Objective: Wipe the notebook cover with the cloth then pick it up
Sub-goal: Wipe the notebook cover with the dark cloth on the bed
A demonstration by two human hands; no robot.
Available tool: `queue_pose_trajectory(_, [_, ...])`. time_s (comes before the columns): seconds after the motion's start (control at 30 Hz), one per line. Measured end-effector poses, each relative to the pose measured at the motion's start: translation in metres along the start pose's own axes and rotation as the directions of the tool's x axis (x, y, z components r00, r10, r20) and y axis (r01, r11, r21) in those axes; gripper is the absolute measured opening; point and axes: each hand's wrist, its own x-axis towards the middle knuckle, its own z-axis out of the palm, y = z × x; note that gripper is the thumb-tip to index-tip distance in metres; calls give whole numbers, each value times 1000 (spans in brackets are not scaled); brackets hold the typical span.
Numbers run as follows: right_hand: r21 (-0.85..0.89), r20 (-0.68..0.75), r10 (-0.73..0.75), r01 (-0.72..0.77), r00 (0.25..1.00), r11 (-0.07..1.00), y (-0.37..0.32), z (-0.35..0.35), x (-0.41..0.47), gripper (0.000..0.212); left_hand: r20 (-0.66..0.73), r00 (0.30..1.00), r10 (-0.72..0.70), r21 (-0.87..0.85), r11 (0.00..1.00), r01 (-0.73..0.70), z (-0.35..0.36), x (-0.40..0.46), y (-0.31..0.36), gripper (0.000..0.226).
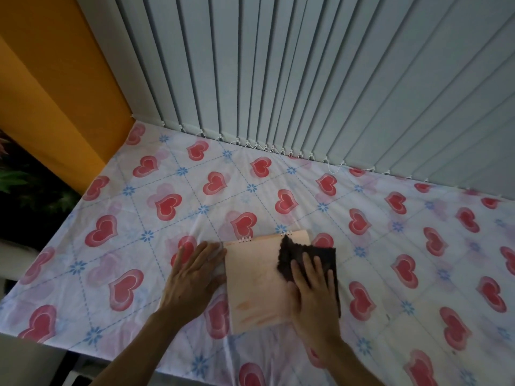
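Grey vertical blinds (306, 79) fill the far side of the view, their weighted hems linked by a beaded chain just above the surface. An orange wall (50, 87) stands at the left, with dark foliage (25, 185) below it. A white sheet (390, 246) printed with red hearts, blue flowers and dashed blue diamonds covers the whole flat surface; whether a bed or a tabletop lies beneath it cannot be told.

Near the front edge, in the middle of the sheet, lies the notebook (256, 282), closed and flat, its pale peach cover up and its wire spiral along the far edge. Faint orange streaks mark the cover's near part.

The left hand (192, 277) rests flat with fingers spread on the sheet, just beside the notebook's left edge, its fingertips touching that edge; its grip is wide and holds nothing. The right hand (315, 291) presses palm down on the cloth (303, 252), a dark brown fuzzy piece that lies over the notebook's right side and hangs past its right edge onto the sheet. The fingers lie flat on the cloth rather than curled around it.
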Motion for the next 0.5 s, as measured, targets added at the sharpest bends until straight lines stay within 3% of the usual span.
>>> queue_pose_trajectory(0.07, [32, 0, -46, 46, 999, 998, -30, 9, -13, 50, -3, 1000, 6, -2, 1000, -6, 0, 0, 0, 60])
queue_pose_trajectory(0.2, [73, 8, -297, 296, 955, 952, -94, 30, -36, 46, 4, 1000, 18, 32, 999, -18, -3, 0, 0, 56])
queue_pose_trajectory(0.37, [34, 31, -492, 491, 870, 870, -66, 22, -60, 39, 38, 999, 16, 43, 999, -18, -5, 0, -2, 60])
queue_pose_trajectory(0.43, [32, 0, -479, 479, 878, 877, -32, 14, -65, 38, 37, 999, -10, 19, 1000, 10, -5, 1, -1, 61])
queue_pose_trajectory(0.5, [34, -15, -372, 372, 928, 927, -1, 3, -64, 44, 33, 999, -20, 13, 1000, 20, -5, 2, 1, 63])
